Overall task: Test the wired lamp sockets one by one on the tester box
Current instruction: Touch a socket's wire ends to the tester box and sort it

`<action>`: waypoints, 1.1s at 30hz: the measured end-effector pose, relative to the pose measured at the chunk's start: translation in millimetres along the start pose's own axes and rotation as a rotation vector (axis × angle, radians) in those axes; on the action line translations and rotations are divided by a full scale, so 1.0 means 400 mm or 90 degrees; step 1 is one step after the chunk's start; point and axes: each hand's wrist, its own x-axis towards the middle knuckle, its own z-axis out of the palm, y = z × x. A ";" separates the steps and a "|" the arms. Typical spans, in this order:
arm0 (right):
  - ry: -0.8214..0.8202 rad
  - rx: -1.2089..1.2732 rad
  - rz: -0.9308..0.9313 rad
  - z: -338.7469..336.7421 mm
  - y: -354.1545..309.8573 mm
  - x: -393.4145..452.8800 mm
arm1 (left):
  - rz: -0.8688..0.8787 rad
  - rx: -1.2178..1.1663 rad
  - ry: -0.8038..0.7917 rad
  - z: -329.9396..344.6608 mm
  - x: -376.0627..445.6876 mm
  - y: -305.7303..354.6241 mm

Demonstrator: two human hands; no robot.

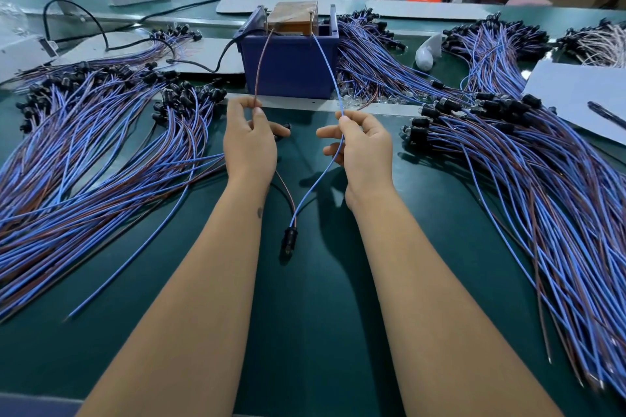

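A black lamp socket (289,240) lies on the green table between my forearms, with a brown wire (260,71) and a blue wire (330,68) rising from it. My left hand (249,142) pinches the brown wire. My right hand (364,145) pinches the blue wire. Both wire ends reach up to the wooden block (293,17) on top of the blue tester box (289,66), which stands straight ahead of my hands.
A large pile of wired sockets (101,132) fans out on the left, another pile (508,152) on the right, and more bundles (369,54) lie beside and behind the box. A black power cord (216,61) runs left from the box. White card (572,91) lies far right.
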 end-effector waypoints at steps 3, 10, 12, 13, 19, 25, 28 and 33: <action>-0.006 -0.005 -0.002 0.000 0.001 0.000 | -0.005 0.001 -0.001 -0.001 0.003 0.000; -0.010 -0.006 0.001 -0.001 0.000 -0.002 | 0.001 0.005 0.019 -0.002 0.000 0.000; -0.011 -0.003 0.010 -0.002 -0.002 -0.002 | 0.004 0.001 0.022 -0.002 -0.002 0.000; -0.011 0.001 0.015 -0.002 -0.003 -0.003 | 0.007 -0.001 0.023 -0.002 -0.003 0.000; -0.009 0.008 0.023 -0.003 -0.005 -0.004 | 0.003 -0.005 0.025 -0.002 -0.003 0.000; -0.007 -0.004 0.026 -0.005 -0.002 -0.002 | 0.006 -0.003 0.024 -0.003 -0.005 0.001; 0.031 0.027 -0.013 -0.001 -0.001 -0.003 | -0.003 -0.003 0.022 -0.002 -0.004 0.003; 0.018 0.004 -0.085 0.015 0.006 -0.010 | -0.030 -0.043 -0.057 0.002 -0.005 0.016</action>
